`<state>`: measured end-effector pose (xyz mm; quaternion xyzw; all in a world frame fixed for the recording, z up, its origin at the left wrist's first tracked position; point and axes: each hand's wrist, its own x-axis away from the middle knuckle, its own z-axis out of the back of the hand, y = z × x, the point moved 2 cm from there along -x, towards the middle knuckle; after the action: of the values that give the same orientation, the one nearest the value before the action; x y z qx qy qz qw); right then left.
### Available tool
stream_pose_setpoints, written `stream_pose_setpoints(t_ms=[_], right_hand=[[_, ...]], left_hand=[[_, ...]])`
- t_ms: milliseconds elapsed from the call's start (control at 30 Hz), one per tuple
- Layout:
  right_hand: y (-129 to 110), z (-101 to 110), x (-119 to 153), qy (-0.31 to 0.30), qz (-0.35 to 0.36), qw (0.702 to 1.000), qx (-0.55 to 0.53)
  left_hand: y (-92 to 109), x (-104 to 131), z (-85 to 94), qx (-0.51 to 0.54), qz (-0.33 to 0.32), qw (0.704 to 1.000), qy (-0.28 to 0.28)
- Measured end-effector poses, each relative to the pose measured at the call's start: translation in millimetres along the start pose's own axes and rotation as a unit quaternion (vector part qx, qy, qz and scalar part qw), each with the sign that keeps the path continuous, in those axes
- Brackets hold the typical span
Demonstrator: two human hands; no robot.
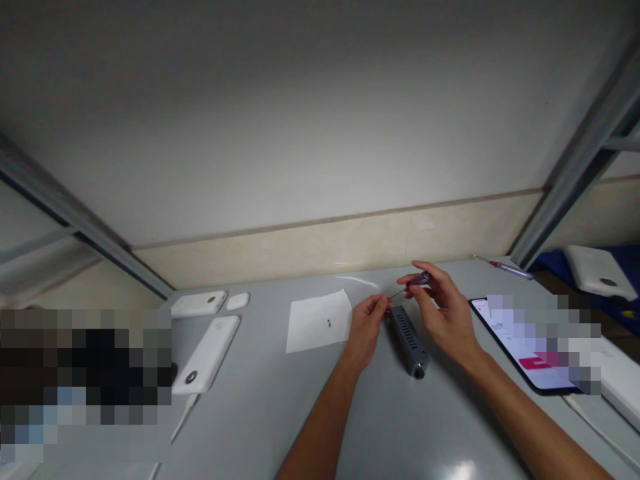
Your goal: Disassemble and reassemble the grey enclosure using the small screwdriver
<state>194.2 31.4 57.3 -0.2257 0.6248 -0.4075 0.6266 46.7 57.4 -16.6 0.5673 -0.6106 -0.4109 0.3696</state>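
My right hand (445, 317) grips a small screwdriver (424, 279) by its purple-and-red handle, the thin shaft pointing left and down. At the shaft's tip, the thumb and fingers of my left hand (366, 327) are pinched together; what lies between them is too small to make out. Just below and between both hands, a dark grey oblong metal case (407, 339) with rows of slots rests on the table. To the left of my left hand is a white sheet of paper (310, 323), with a few tiny dark pieces (329, 323) on it, perhaps screws.
On the right lies a lit phone (520, 353) beside a white power bank (620, 373) and a cable. A second screwdriver (513, 270) lies at the back right. White power banks (213, 350) and a small white case (238, 301) are at left. A wall closes off the back.
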Motion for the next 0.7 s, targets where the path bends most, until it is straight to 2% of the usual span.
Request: stream_pose_setpoints(t_ms=[233,433,700], right_hand=[[4.4,0.5,0.1,0.01,-0.007,1.0,-0.008],[3.9,2.4,-0.7,0.023,-0.011,1.0,-0.018],[2.9,3.0,-1.7,0.041,-0.027,0.996,-0.073]], left_hand=[[3.5,1.2,-2.3,0.013,0.014,1.0,0.001],[6.3,1.7,-2.3,0.066,0.029,0.997,-0.003],[8.0,4.8,-3.2,0.04,0.02,0.999,-0.014]])
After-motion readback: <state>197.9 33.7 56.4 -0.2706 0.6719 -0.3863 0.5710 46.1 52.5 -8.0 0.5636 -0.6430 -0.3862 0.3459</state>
